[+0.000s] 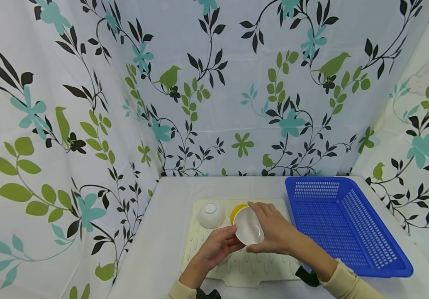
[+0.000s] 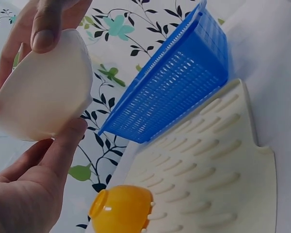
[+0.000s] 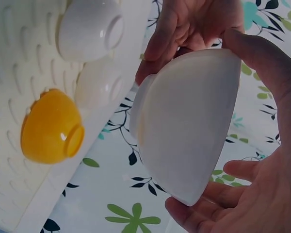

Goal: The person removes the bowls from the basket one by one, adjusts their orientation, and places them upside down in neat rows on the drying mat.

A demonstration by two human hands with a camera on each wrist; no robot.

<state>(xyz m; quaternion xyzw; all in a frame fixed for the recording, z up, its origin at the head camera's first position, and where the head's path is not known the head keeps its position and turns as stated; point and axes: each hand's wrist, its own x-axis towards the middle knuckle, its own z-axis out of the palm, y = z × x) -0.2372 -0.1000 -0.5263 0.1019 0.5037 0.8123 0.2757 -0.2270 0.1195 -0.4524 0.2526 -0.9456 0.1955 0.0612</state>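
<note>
Both hands hold a white bowl [image 1: 249,227] in the air, tilted so that its inside faces the head camera. My right hand [image 1: 276,230] grips it across the rim, thumb and fingers on opposite sides. From the left, my left hand [image 1: 217,248] holds its lower side, the thumb near the rim and the fingers beneath. Behind the held bowl, an orange-yellow bowl [image 3: 53,127] lies upside down on a cream ridged drying mat [image 1: 261,272]. Another upturned white bowl [image 1: 211,215] is on the mat's left. A further white bowl [image 3: 99,85] shows in the right wrist view.
A blue perforated basket [image 1: 343,224] stands right of the mat, close to its edge. The white table [image 1: 151,249] extends left of the mat. Curtains [image 1: 207,104] with leaf and bird prints hang behind and on both sides.
</note>
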